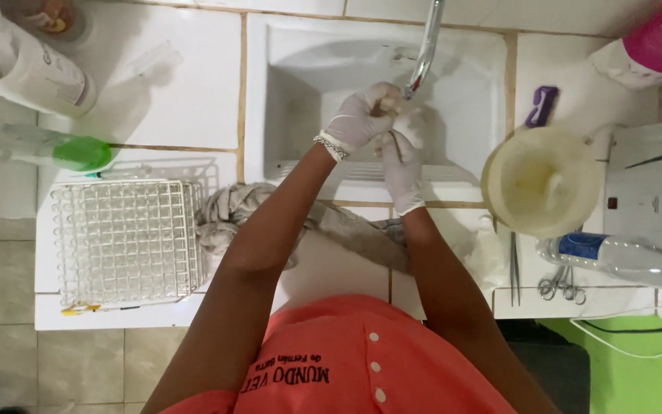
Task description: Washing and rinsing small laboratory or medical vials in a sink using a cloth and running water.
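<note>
Over the white sink [308,69], under the tap [425,54]: gloved left hand [360,119] and right hand [404,157] pressed together, fingers curled around a thin dark tool [394,144].

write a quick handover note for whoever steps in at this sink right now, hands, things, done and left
Left hand: white glove, closed grip on a small pale item under the metal tap; what the item is cannot be told.
Right hand: white glove, fingers on the same item.
Both are over the white square sink basin.
Nearby: white wire rack to the left, grey cloth at the sink's front edge, round cream bucket to the right, metal scissors below the bucket.
Done: nothing visibly set aside.
Left: the item is not yet put down.
</note>
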